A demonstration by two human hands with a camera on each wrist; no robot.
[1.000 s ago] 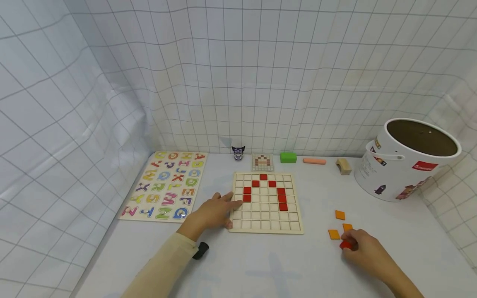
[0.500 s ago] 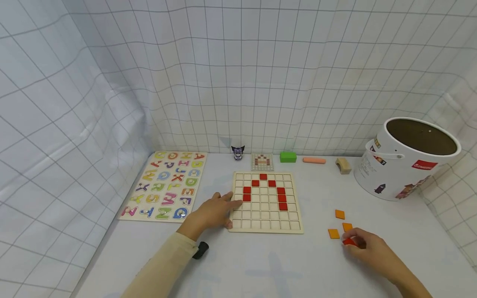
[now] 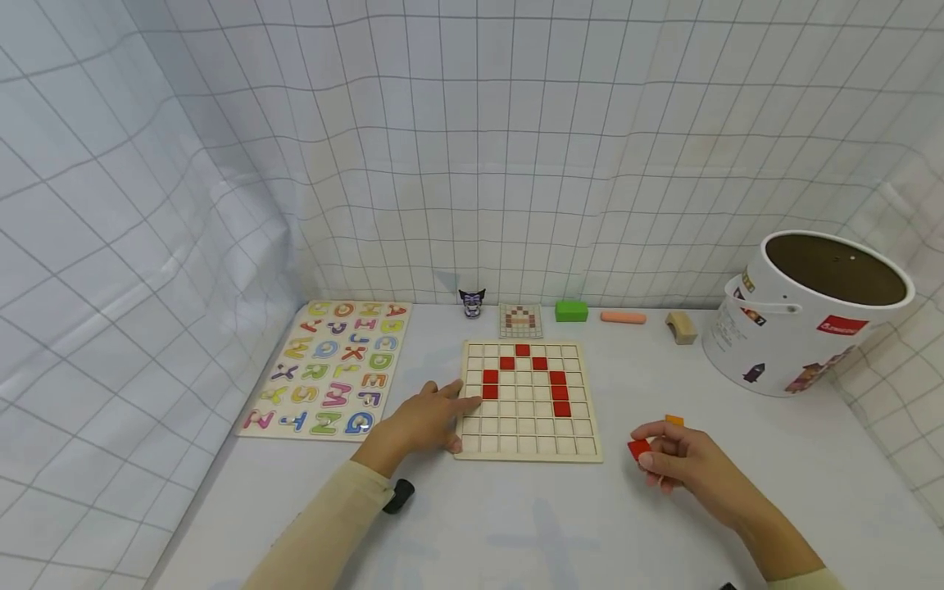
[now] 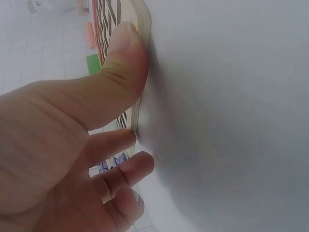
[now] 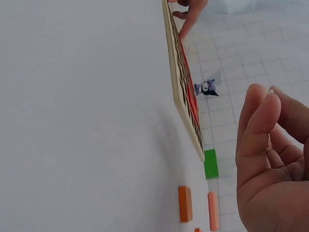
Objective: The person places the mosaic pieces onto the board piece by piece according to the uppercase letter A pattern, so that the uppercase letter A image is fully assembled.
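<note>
My left hand [image 3: 428,422] rests at the left edge of a wooden grid board [image 3: 527,458], its index finger reaching over the frame. In the left wrist view the thumb [image 4: 126,63] presses on the board's rim. Several red square tiles [image 3: 560,393] lie in the grid, forming an arch. To the right of the board, my right hand [image 3: 686,463] pinches another red square tile [image 3: 638,450] between thumb and fingers; the right wrist view hides this tile. Behind that hand lies an orange tile [image 3: 674,419], partly covered by it.
A small pattern card [image 3: 519,321], a dark figurine [image 3: 472,303], a green block [image 3: 571,311], a salmon-coloured stick [image 3: 623,318] and a wooden arch block [image 3: 681,328] line the back. An alphabet puzzle [image 3: 324,369] lies left; a white bucket [image 3: 782,352] stands right.
My right hand has moved left and slightly up toward the board with the red tile, now covering most of the orange tiles. My left hand has stayed in place.
</note>
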